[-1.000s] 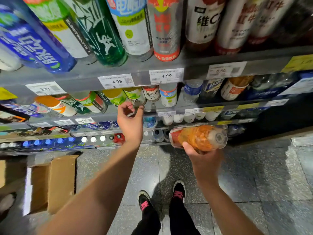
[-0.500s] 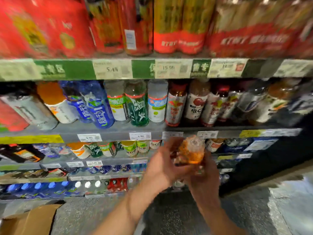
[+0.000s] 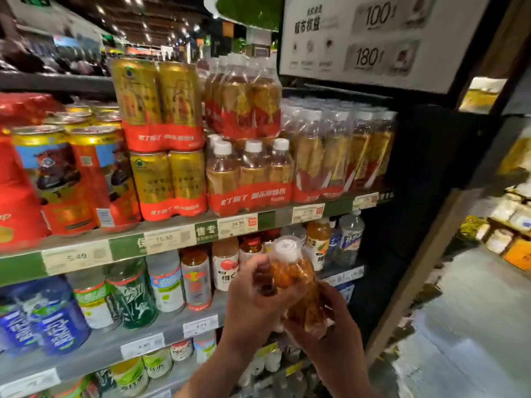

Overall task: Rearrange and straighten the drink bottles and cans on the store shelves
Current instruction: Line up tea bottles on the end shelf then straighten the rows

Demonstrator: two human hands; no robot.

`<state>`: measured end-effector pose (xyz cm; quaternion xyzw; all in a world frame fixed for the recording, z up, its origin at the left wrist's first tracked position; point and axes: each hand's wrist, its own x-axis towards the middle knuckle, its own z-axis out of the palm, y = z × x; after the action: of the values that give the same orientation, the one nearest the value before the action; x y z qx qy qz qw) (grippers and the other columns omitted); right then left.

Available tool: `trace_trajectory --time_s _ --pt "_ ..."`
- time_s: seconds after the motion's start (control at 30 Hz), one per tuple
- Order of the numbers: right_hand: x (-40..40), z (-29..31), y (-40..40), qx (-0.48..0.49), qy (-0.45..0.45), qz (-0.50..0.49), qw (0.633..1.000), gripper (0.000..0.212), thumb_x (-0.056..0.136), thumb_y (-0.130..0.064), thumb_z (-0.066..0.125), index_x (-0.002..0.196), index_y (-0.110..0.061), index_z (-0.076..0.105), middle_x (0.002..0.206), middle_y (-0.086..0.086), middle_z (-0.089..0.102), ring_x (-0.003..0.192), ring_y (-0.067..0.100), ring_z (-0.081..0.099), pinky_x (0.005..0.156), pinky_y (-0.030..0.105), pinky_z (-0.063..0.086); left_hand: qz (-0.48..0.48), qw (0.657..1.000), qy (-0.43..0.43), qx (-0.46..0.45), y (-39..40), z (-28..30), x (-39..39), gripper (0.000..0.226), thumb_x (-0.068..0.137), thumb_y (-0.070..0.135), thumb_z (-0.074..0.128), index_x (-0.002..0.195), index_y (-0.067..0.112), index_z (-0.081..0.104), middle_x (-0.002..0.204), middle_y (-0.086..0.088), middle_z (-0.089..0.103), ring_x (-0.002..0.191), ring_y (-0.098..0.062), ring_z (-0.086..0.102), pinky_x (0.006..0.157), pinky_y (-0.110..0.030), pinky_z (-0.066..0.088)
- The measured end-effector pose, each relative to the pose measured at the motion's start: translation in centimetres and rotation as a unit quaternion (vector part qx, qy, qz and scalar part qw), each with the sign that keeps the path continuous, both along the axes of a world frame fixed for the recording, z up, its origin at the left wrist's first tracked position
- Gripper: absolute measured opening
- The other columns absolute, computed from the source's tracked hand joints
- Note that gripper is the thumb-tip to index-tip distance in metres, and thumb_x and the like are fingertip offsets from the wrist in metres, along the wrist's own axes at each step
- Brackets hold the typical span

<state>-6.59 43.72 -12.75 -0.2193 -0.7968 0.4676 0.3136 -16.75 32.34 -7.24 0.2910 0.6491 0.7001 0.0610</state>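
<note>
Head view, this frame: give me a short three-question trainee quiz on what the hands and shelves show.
1. True or false: both hands grip the orange bottle.
2. Which hand holds the bottle's lower part? A) left hand B) right hand
3. Fill in: the bottle's cap is ____ in colour.

Key: 1 true. 2 B; the left hand wraps the upper body. 3 white.
</note>
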Motion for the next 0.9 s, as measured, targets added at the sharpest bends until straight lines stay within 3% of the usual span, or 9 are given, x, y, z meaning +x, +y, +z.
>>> trace_trajectory --time_s 0.1,0.17,0.23,0.3,0.43,0.5,0.7,0.8,0.9 --pt "0.7 1.4 4.7 0.026 0.019 -0.012 0.999 0.082 0.049 -0.069 0.078 0.123 -0.04 0.057 0.103 -0.021 0.07 0.091 -0.002 0.067 0.081 0.025 0.056 0.005 0.997 0.069 -0.022 5.2 2.3 0.7 0.044 0.063 0.037 0.092 0.101 0.03 0.07 0.094 0.017 0.075 0.084 -0.004 0.072 0.074 -0.019 0.057" --pt "1.0 2.8 8.2 0.043 0.051 -0.035 0.997 0.079 0.055 -0.069 0.081 0.124 -0.039 0.058 0.103 -0.02 0.071 0.091 0.0 0.068 0.079 0.028 0.056 -0.005 0.995 0.089 -0.035 9.0 3.6 0.8 0.047 0.06 0.044 0.087 0.102 0.035 0.069 0.097 0.018 0.074 0.088 -0.005 0.072 0.082 -0.028 0.059" --pt "1.2 4.6 11.9 0.058 0.089 -0.055 0.993 0.065 0.063 -0.053 0.086 0.12 -0.054 0.055 0.103 -0.026 0.069 0.092 -0.005 0.066 0.077 0.018 0.054 -0.059 0.997 0.032 -0.033 13.0 5.5 0.9 0.051 0.062 0.033 0.091 0.108 0.03 0.07 0.101 0.011 0.076 0.093 -0.009 0.073 0.088 -0.039 0.059" --pt "0.9 6.9 15.7 0.083 0.108 -0.065 0.988 0.063 0.067 -0.042 0.085 0.111 -0.07 0.048 0.103 -0.034 0.065 0.091 -0.009 0.064 0.075 0.01 0.049 -0.101 0.995 0.022 -0.018 17.0 7.8 1.0 0.055 0.064 0.026 0.093 0.113 0.028 0.07 0.102 0.009 0.077 0.095 -0.009 0.073 0.084 -0.035 0.059" --pt "-0.6 9.8 23.0 0.1 0.17 -0.094 0.976 0.05 0.072 -0.057 0.075 0.113 -0.067 0.048 0.107 -0.021 0.067 0.101 0.005 0.067 0.085 0.036 0.057 -0.104 0.993 0.062 0.001 24.0 11.2 0.1 0.031 0.083 0.027 0.079 0.111 0.031 0.067 0.095 0.026 0.074 0.093 0.008 0.068 0.076 -0.013 0.051" --pt "-2.1 10.4 26.2 0.102 0.184 -0.119 0.97 0.05 0.074 -0.056 0.074 0.114 -0.066 0.047 0.112 -0.013 0.066 0.107 0.014 0.065 0.09 0.044 0.055 -0.008 0.991 0.131 -0.004 26.9 11.7 -1.3 0.015 0.09 0.036 0.07 0.104 0.033 0.068 0.094 0.021 0.073 0.094 0.007 0.066 0.078 -0.011 0.048" --pt "-6.5 12.4 31.0 0.062 0.207 -0.133 0.967 0.062 0.08 -0.05 0.075 0.133 -0.031 0.047 0.12 -0.005 0.061 0.11 0.011 0.062 0.094 0.042 0.055 0.211 0.881 0.409 -0.111 32.5 10.5 -5.7 0.019 0.085 0.03 0.075 0.103 0.024 0.073 0.106 0.011 0.063 0.107 0.002 0.044 0.096 -0.015 0.035" --pt "-7.3 13.1 31.7 0.063 0.21 -0.144 0.965 0.07 0.083 -0.045 0.076 0.141 -0.021 0.044 0.131 -0.003 0.055 0.12 0.012 0.055 0.102 0.038 0.05 0.237 0.796 0.54 -0.137 33.2 10.0 -6.9 0.029 0.08 0.025 0.078 0.108 0.017 0.074 0.123 -0.004 0.067 0.127 -0.021 0.044 0.108 -0.035 0.029" --pt "-7.5 13.4 32.0 0.064 0.2 -0.155 0.965 0.076 0.084 -0.043 0.074 0.147 -0.019 0.039 0.139 -0.001 0.052 0.128 0.011 0.049 0.107 0.029 0.041 0.197 0.721 0.619 -0.241 33.2 10.5 -7.9 0.051 0.077 0.025 0.079 0.125 0.016 0.067 0.143 -0.01 0.056 0.142 -0.028 0.03 0.117 -0.044 0.015"
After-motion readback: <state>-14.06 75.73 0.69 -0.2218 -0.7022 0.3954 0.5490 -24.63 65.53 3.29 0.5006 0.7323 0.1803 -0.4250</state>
